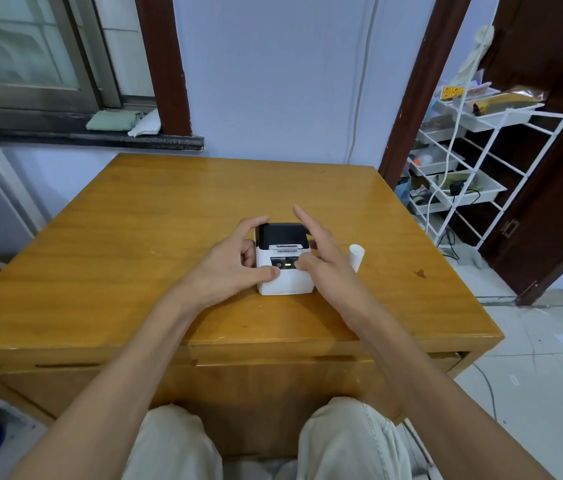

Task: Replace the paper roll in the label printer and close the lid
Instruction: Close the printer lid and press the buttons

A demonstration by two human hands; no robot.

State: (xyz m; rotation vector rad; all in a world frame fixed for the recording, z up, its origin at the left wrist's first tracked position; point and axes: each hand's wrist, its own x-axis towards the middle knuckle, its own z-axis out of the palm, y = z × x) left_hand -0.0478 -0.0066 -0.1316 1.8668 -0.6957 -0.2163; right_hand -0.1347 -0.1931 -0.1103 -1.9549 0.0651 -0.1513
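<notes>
A small white label printer with a black lid stands in the middle of the wooden table; the lid lies down and a green light shows on its front panel. My left hand cups the printer's left side, index finger on the lid's back corner, thumb on the front. My right hand is at the printer's right side, fingers spread and lifted, thumb touching the front panel. A white paper roll lies on the table just right of my right hand, partly hidden by it.
A white wire rack with trays of odds and ends stands to the right of the table beside a dark door frame. A window sill with cloths is behind on the left. My knees are under the table's front edge.
</notes>
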